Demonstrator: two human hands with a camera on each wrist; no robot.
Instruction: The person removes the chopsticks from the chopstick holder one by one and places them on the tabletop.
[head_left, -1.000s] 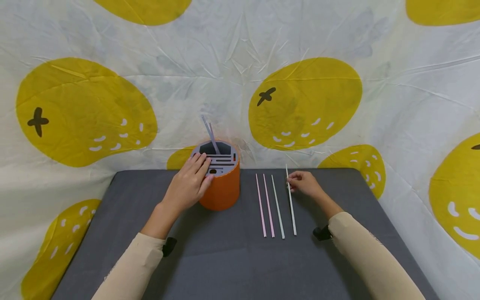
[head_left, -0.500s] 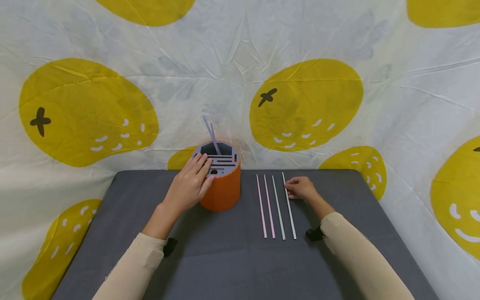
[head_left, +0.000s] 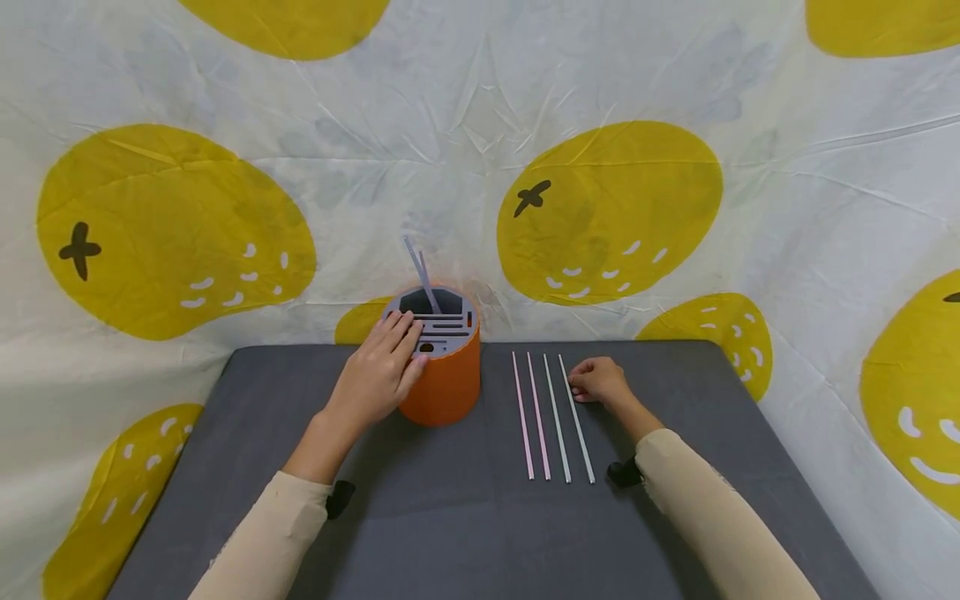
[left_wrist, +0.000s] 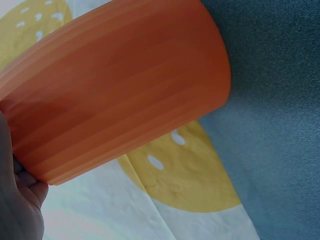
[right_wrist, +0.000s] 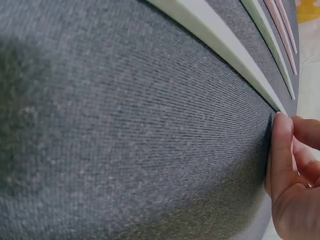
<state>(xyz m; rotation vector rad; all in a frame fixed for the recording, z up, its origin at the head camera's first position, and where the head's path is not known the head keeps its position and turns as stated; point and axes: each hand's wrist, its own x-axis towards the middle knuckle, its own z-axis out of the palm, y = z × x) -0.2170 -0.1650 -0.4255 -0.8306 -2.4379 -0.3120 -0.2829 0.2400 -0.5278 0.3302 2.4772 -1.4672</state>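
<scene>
My left hand (head_left: 377, 360) rests on the grey slotted top of an orange cylindrical utensil holder (head_left: 442, 392), fingers laid over the top and thumb near the front rim. The left wrist view shows the ribbed orange wall beside that hand (left_wrist: 25, 202). To the right, my right hand (head_left: 600, 380) pinches a pale green chopstick (head_left: 579, 429) near its thin far end, as the chopstick lies along the table. Thumb and forefinger meet right at that tip in the right wrist view, on the white-green chopstick (right_wrist: 225, 42). Another green chopstick (head_left: 557, 421) and two pink chopsticks (head_left: 537, 417) lie alongside.
Two thin light-purple sticks (head_left: 422, 271) stand tilted in the holder's rear compartment. A dark grey cloth covers the table (head_left: 450, 517). Close behind its far edge hangs a white curtain (head_left: 420, 125) printed with large yellow fruit.
My right hand has moved left, bringing the chopstick down in line with the others; its raised far end has lowered. My left hand stays on the holder.
</scene>
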